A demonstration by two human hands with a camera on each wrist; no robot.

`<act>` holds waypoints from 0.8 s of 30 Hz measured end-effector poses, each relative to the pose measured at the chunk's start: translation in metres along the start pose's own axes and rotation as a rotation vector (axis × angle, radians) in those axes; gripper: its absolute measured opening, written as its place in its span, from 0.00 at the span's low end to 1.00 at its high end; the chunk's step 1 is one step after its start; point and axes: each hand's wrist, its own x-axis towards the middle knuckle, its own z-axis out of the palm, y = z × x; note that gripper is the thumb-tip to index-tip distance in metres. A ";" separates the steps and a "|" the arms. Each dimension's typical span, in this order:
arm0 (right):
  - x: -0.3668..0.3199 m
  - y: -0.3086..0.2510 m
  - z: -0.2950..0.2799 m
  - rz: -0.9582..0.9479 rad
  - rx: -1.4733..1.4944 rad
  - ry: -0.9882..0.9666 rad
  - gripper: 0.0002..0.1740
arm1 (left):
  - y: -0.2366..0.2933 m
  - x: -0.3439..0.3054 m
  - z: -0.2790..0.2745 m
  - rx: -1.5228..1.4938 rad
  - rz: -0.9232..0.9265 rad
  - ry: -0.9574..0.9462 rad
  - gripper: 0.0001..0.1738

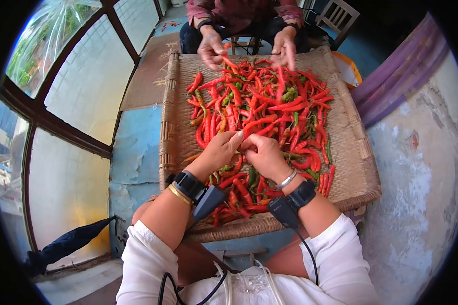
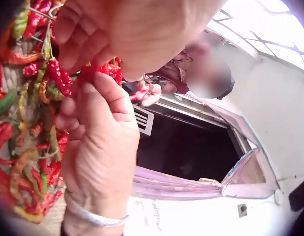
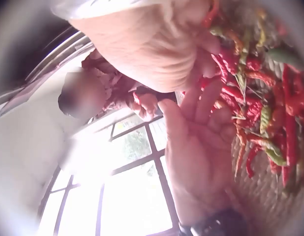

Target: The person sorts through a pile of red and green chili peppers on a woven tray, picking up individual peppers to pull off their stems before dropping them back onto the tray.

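Observation:
Many red chili peppers (image 1: 290, 107), with a few green ones, lie heaped on a woven tray (image 1: 348, 132). My left hand (image 1: 220, 153) and right hand (image 1: 264, 158) meet low over the near half of the heap. Between their fingertips, a red chili pepper (image 2: 89, 73) shows in the left wrist view. The right thumb and curled fingers pinch it, and the left fingers hold it from the other side. Overlapping fingers hide much of this pepper. In the right wrist view, my left hand (image 3: 203, 147) has its thumb raised beside its bent fingers.
Across the tray sits another person, whose one hand (image 1: 211, 48) holds a red chili; their other hand (image 1: 285, 48) hovers over the far edge. Windows (image 1: 76, 101) line the left. A purple curtain (image 1: 402, 71) hangs at right, and a folded dark umbrella (image 1: 68, 246) leans at lower left.

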 end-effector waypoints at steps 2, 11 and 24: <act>-0.004 -0.004 0.005 -0.098 -0.048 -0.019 0.04 | -0.004 0.002 -0.005 -0.025 -0.006 0.005 0.16; 0.007 -0.014 -0.026 0.203 0.253 -0.061 0.10 | -0.001 0.005 -0.009 -0.135 -0.036 -0.016 0.09; 0.029 0.002 -0.072 0.366 0.324 -0.019 0.06 | -0.018 0.012 -0.005 0.127 0.271 0.228 0.17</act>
